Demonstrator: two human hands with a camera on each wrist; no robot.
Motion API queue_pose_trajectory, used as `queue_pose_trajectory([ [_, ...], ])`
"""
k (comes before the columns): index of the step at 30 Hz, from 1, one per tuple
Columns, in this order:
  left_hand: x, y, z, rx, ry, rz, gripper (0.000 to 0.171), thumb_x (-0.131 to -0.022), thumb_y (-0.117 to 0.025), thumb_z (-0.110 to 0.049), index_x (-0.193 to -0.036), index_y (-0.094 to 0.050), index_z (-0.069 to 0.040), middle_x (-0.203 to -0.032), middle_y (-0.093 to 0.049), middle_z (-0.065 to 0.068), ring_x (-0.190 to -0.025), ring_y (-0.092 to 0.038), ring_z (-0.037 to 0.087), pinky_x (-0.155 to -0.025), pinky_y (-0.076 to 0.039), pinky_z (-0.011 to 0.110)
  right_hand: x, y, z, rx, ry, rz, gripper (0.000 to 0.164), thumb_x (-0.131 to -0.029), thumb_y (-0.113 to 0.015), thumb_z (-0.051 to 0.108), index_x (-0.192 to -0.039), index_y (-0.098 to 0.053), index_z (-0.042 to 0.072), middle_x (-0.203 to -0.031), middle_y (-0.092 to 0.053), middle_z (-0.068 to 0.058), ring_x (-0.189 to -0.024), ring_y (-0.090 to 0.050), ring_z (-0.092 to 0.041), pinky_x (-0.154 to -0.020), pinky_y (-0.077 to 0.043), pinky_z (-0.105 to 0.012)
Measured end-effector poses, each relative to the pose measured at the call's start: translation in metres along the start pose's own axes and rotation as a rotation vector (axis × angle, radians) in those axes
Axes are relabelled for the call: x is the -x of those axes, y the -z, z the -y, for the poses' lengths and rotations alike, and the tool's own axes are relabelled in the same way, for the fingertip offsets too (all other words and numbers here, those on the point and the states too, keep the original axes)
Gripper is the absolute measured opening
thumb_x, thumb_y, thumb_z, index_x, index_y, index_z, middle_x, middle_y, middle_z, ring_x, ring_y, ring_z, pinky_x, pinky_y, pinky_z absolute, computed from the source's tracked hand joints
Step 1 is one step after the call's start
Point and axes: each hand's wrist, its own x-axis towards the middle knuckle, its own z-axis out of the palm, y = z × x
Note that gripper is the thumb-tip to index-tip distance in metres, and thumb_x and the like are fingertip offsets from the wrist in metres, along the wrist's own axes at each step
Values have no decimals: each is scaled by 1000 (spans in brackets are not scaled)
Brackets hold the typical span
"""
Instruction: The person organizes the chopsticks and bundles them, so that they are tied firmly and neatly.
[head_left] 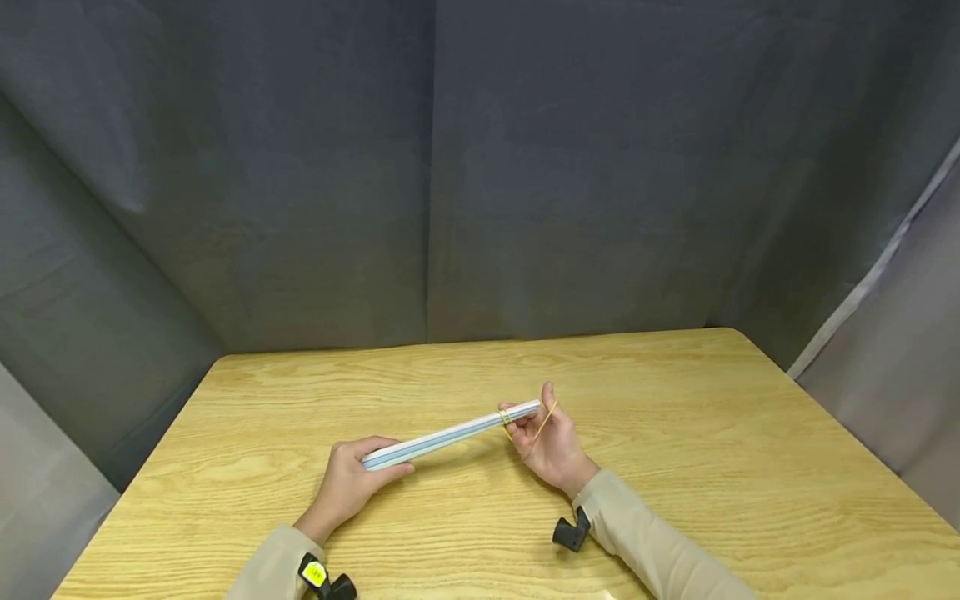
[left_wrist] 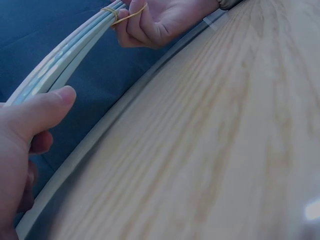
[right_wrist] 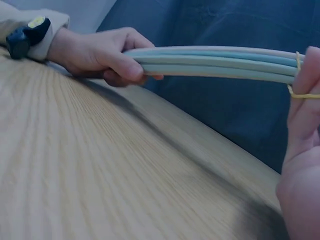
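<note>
A bundle of long pastel chopsticks in white, blue and pale green is held slantwise above the table. My left hand grips its thicker left end, thumb along the near side. A thin yellow rubber band loops round the bundle close to the narrow right end. My right hand is at that end, its curled fingers against the chopsticks, and the thumb stretches the loose loop of the band outward. In the right wrist view the band runs from the chopsticks to the right fingers.
A wood-grain table lies under both hands. Dark grey curtains hang behind it, with lighter cloth at the sides. Each wrist wears a small black camera, one at the left cuff and one at the right cuff.
</note>
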Motion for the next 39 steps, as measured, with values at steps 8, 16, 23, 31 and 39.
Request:
queue_pose_trajectory([
  [8,-2,3,0,-43,-90,9,26,-69,-86,-17,-92,-76,-11,-89,-75,2,-78,-68,5,-66,-55,25,-1,6,5,216,-48,-14,65,-104,-21,49,-94,-74,12,-88,-68,5,-73,-61,-3,-65,-48,-11],
  [16,-2,5,1,-58,-117,33,27,-71,-85,-19,-95,-76,-12,-92,-75,1,-82,-70,7,-71,-56,25,-3,12,6,433,34,112,43,-106,-34,32,-102,-72,13,-76,-68,5,-58,-59,0,-55,-47,-13],
  [23,-2,4,2,-68,-95,33,27,-69,-86,-14,-94,-76,-11,-92,-75,2,-83,-70,7,-72,-55,24,-4,13,7,582,1,51,21,-101,-51,22,-95,-69,13,-76,-64,3,-57,-57,-2,-55,-48,-17],
  [31,-1,2,-15,-64,-37,38,25,-70,-85,-8,-93,-76,-6,-90,-75,7,-81,-71,10,-71,-55,25,-5,18,12,770,-67,6,21,-98,-56,14,-86,-57,-3,-77,-60,0,-65,-57,-5,-72,-53,-21],
  [39,-1,1,3,-41,-62,47,28,-71,-85,-24,-95,-76,-12,-92,-75,2,-82,-71,9,-71,-55,24,-3,18,21,988,-50,-41,29,-94,-63,13,-98,-61,-15,-108,-62,-13,-95,-62,-17,-85,-51,-28],
])
